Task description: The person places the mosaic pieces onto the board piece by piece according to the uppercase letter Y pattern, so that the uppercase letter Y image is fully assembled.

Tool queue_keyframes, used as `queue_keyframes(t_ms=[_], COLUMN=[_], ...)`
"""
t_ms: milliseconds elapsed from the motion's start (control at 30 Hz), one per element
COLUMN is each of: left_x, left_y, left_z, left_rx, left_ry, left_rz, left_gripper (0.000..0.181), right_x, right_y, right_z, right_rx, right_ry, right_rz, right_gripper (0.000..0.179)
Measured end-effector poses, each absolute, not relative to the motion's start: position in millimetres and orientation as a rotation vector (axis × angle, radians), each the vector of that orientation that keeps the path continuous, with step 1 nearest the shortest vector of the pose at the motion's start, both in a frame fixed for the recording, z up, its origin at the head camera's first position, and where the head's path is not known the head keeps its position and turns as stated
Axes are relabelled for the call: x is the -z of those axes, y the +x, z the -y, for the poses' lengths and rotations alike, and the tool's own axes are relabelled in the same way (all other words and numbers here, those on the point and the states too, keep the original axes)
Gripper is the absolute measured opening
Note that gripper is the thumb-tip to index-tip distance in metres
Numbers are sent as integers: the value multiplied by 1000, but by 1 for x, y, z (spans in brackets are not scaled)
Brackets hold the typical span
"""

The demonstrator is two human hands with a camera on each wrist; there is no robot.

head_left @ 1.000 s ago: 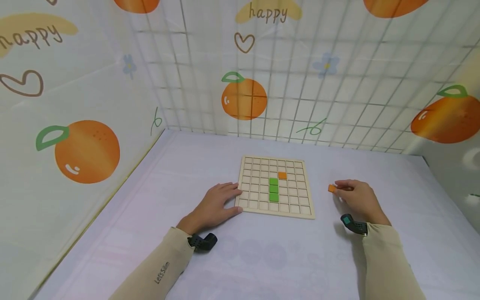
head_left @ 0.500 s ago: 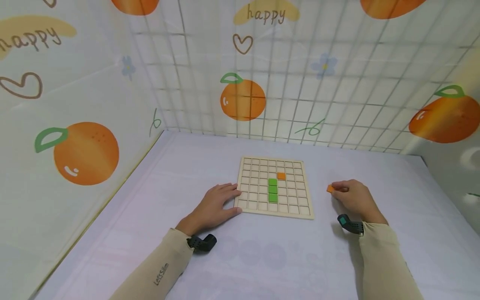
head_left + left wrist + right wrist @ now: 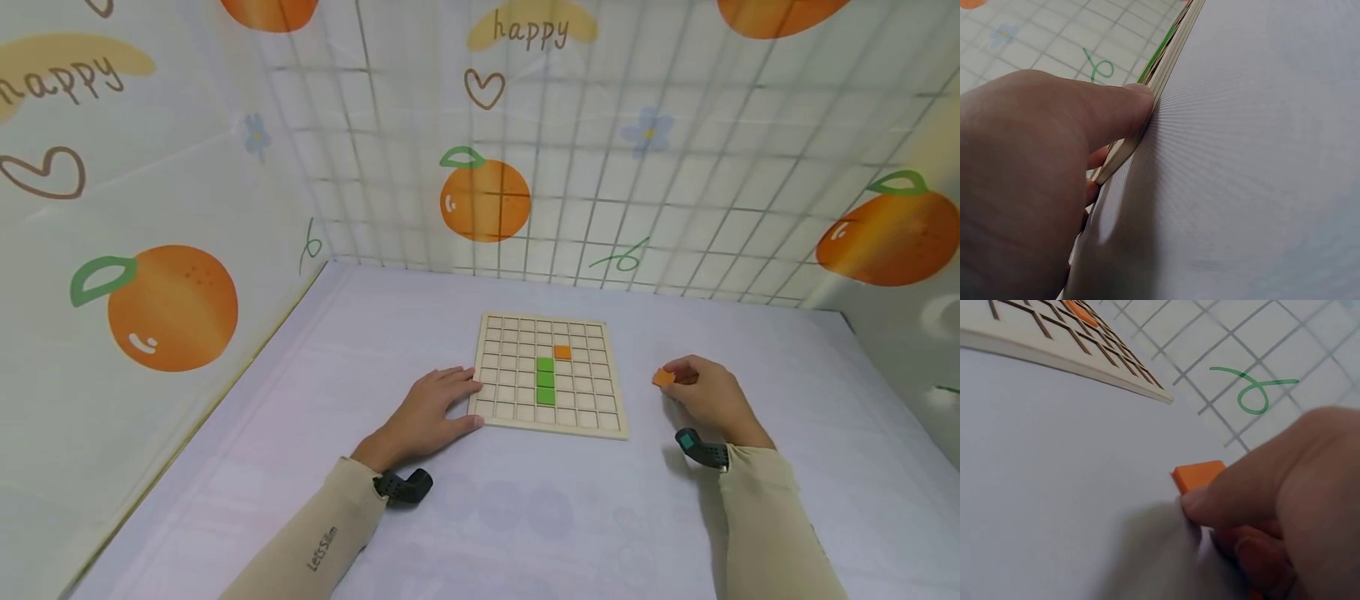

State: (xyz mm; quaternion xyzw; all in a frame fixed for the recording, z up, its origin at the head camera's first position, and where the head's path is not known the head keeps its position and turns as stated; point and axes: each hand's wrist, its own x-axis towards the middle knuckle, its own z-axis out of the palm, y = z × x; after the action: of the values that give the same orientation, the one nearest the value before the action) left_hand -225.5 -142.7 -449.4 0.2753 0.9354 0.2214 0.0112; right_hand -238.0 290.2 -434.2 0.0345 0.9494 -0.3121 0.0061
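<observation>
A wooden grid board (image 3: 550,430) lies flat on the table. Three green square tiles (image 3: 545,379) line up in one column of its cells, and an orange tile (image 3: 562,352) sits diagonally up and right of them. My left hand (image 3: 431,410) rests at the board's left edge, thumb and fingertips against the rim. To the right of the board, my right hand (image 3: 714,397) pinches another orange square tile (image 3: 1197,475) between thumb and fingers, low over the tabletop. In the right wrist view a small sliver of orange (image 3: 1257,594) also shows beneath the curled fingers.
White cloth covers the table (image 3: 510,517). Behind it hangs a curtain (image 3: 420,125) with printed oranges, hearts and grid lines, and similar sheeting borders the left side. A black device (image 3: 405,486) is strapped at the left wrist, another (image 3: 701,450) at the right.
Over the last second my right hand has shifted slightly left, and the orange tile has turned in its fingers to show more of its face. My left hand stays against the board.
</observation>
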Motion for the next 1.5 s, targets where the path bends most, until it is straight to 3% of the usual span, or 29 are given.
queue_keyframes(t_ms=[867,1500], left_x=[447,452], left_y=[-223,-227], left_z=[144,143], left_rx=[-721,-723], left_ry=[889,875], left_rz=[-2907,-2928], left_gripper=[58,56], right_x=[428,427], right_y=[-235,-242], right_z=[-293,-268], right_rx=[1531,2036], right_ry=[352,265], right_rz=[-2909,-2478], right_gripper=[37,34])
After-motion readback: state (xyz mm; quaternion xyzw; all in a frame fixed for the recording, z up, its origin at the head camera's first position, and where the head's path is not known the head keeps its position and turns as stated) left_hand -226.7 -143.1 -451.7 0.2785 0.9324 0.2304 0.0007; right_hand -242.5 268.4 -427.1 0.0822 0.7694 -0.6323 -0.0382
